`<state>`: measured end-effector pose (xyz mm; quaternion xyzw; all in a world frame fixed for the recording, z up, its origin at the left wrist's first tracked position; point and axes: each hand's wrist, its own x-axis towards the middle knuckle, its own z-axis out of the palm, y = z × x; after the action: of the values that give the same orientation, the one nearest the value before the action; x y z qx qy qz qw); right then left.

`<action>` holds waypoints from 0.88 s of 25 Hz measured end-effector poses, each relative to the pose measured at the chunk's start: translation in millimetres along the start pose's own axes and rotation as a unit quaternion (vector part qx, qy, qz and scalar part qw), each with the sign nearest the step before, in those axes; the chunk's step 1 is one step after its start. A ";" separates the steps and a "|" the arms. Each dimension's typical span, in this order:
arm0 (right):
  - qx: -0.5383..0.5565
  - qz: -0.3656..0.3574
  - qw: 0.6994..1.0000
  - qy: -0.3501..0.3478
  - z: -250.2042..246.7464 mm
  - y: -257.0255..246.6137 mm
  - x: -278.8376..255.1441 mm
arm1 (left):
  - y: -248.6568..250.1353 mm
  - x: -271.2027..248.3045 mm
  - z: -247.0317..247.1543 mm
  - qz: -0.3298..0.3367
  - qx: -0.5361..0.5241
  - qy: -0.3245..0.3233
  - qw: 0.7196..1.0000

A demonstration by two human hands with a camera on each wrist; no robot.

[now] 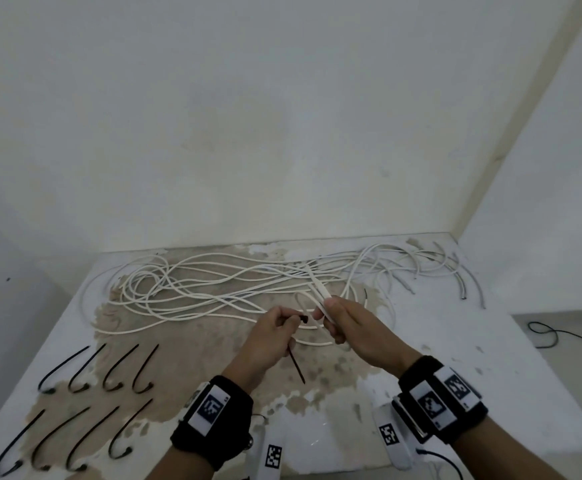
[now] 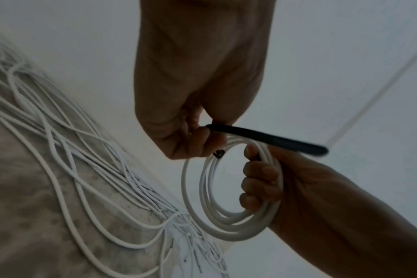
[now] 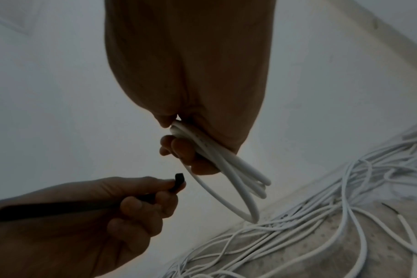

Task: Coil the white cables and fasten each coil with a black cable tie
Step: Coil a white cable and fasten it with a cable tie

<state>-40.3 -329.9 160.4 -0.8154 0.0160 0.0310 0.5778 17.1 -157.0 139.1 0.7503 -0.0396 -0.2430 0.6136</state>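
A person's right hand (image 1: 353, 329) holds a coil (image 2: 229, 197) of white cable above the desk (image 1: 490, 368), the fingers (image 2: 259, 171) curled round one side of its several loops. The left hand (image 1: 268, 336) pinches a black tie (image 1: 296, 365) near its head, which points at the coil from just beside it without touching, while the tail trails back toward the wrist. The tie is not yet round the coil.

By the look of it, the job has barely begun. One cable is wound and waits for fastening; no finished, tied coil shows anywhere on the desk. Beyond the coil, toward the wall, the loose cables (image 1: 213, 292) lie in a long tangle with their cut ends spread toward the corner; how many there are cannot be told. To the left of the coil and nearer the person, eight spare ties (image 1: 85, 407) lie in two rows of four.

Still to come, on this evidence: passing the tie through the coil's middle and round the loops, threading the tail through the head, and pulling tight. Then the same must be done for each cable in the tangle.
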 end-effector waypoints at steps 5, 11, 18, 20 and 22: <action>-0.042 -0.061 0.997 0.019 -6.1 -2.8 -2.2 | 15.2 5.2 12.3 -0.041 -0.076 0.008 0.996; -0.126 -0.093 0.987 0.034 -4.4 -6.0 -2.4 | 33.4 6.8 25.2 -0.055 -0.167 -0.017 0.984; -0.119 -0.137 0.981 0.065 -11.3 -12.9 -1.0 | 44.8 2.2 23.4 -0.064 -0.224 -0.088 0.968; -0.131 -0.146 0.978 0.070 -12.0 -11.0 1.9 | 44.6 3.3 24.6 -0.046 -0.230 -0.059 0.970; -0.155 -0.135 0.975 0.080 -14.2 -6.8 5.2 | 42.7 3.7 25.6 -0.018 -0.232 -0.026 0.972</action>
<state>-34.2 -341.0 171.2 -0.8896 -0.0531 -0.1111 0.4399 20.1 -191.8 174.8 0.5815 0.0159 -0.2760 0.7652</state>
